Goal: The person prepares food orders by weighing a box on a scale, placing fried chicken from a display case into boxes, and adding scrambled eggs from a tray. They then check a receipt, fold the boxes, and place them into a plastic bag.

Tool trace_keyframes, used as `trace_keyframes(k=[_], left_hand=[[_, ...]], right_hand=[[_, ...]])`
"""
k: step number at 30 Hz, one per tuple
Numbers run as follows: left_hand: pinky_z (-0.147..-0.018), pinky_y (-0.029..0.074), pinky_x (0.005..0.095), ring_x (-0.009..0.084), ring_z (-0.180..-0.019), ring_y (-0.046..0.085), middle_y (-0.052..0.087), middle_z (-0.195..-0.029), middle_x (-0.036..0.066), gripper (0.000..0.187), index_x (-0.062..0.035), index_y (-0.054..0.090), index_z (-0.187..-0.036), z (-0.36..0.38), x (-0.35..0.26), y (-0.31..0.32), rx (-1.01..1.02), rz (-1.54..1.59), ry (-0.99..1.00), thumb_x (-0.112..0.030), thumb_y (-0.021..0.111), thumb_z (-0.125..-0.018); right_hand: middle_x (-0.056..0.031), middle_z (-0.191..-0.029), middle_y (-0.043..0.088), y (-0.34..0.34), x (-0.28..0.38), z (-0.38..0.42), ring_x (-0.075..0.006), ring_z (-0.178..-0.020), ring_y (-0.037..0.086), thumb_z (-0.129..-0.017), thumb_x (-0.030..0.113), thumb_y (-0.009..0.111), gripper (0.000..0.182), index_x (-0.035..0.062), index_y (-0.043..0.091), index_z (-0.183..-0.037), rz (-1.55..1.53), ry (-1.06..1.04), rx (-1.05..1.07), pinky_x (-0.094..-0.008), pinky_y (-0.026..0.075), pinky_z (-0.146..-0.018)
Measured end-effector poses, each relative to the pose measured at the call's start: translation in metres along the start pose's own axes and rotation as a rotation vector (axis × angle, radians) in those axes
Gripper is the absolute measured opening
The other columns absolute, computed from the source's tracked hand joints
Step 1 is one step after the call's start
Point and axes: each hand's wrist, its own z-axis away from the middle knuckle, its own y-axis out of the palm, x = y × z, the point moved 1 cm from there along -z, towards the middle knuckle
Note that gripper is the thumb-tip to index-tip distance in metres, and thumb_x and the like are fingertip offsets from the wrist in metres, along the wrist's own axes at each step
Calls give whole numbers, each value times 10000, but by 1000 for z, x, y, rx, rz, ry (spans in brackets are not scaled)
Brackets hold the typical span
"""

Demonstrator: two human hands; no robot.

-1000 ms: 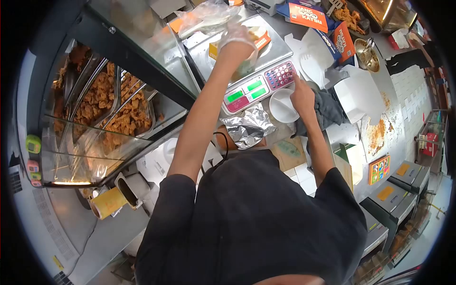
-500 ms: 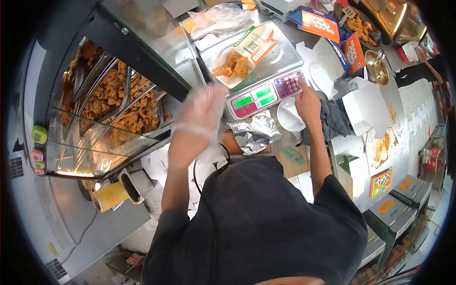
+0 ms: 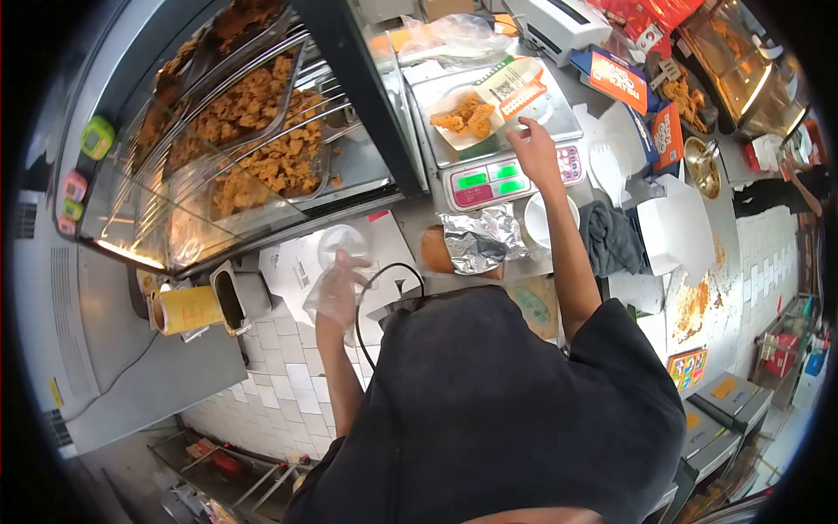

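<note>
Fried chicken (image 3: 467, 116) sits in a paper tray (image 3: 522, 81) atop a digital scale (image 3: 471, 181), beside the bare right hand (image 3: 537, 155), fingers half-curled, its hold unclear. The plastic-gloved left hand (image 3: 338, 295) hovers empty, loosely spread.

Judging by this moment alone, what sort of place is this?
Probably a fried-food takeaway's serving counter: a glass display case holds trays of fried pieces, a digital scale bears an open paper packet with more, and printed orange-and-blue packaging sits nearby.
</note>
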Motion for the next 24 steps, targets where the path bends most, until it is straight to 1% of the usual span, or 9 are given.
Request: trace_keyframes(k=[5,7,8,10,15,17,19,22,24], left_hand=[[-579,395,263,115,-551,470,608,-660,52,723,-51,687,-996,17,-15,9,-68,-32,154,-581,195,-1015],[-552,397,256,98,-558,487,615,-683,55,719,-35,673,-997,17,-12,14,-29,24,251,-565,186,-1022],[-541,399,261,95,-594,505,616,-702,53,694,-27,666,-992,15,-11,15,18,9,176,-530,190,-1033],[-538,400,259,94,-608,511,614,-707,53,671,-27,665,-991,21,-18,23,23,60,250,-511,202,-1039],[-608,429,252,100,-654,534,620,-755,57,607,-28,654,-977,37,-20,24,204,197,196,-476,250,-1048],[-632,434,258,105,-667,533,627,-786,60,605,-33,656,-970,49,-14,30,235,170,247,-476,251,-1048],[-656,440,264,110,-680,531,633,-817,64,602,-38,659,-962,64,-5,37,276,143,291,-475,253,-1048],[-685,452,279,126,-697,534,646,-904,68,563,-33,650,-1019,82,14,47,478,125,128,-482,311,-1036],[-669,444,277,120,-708,523,629,-912,65,497,-30,638,-1078,99,29,63,589,283,302,-464,404,-1014]], right_hand=[[-211,-884,686,19,11,-20,-323,-849,671,-849,472,635,603,-45,627,-1160,-146,148,54,-405,495,-773],[-162,-723,668,28,7,-25,-255,-650,645,-878,472,625,522,-37,689,-974,-39,115,46,-374,484,-650],[-162,-723,668,37,-4,-25,-255,-650,645,-878,472,625,522,-37,689,-974,-39,116,45,-374,484,-650],[-156,-651,652,39,-10,-21,-249,-581,630,-904,449,611,494,-36,697,-875,-143,-56,-337,-375,470,-607],[-145,-721,683,-6,-20,53,-189,-572,655,-943,328,610,384,-48,683,-913,-96,44,-387,-316,514,-522],[-124,-766,688,-40,-5,98,-171,-583,666,-953,243,603,320,-69,669,-935,-580,103,-523,-291,551,-517],[-120,-803,684,-56,-7,145,-155,-621,675,-945,170,612,255,-77,661,-988,-290,74,-447,-273,567,-539],[-106,-819,683,-91,13,221,-145,-628,671,-945,177,615,261,-72,662,-1009,-408,165,-522,-267,568,-541],[-83,-831,680,-104,13,271,-130,-631,661,-947,181,616,263,-68,665,-1014,-399,273,-501,-268,568,-543]])
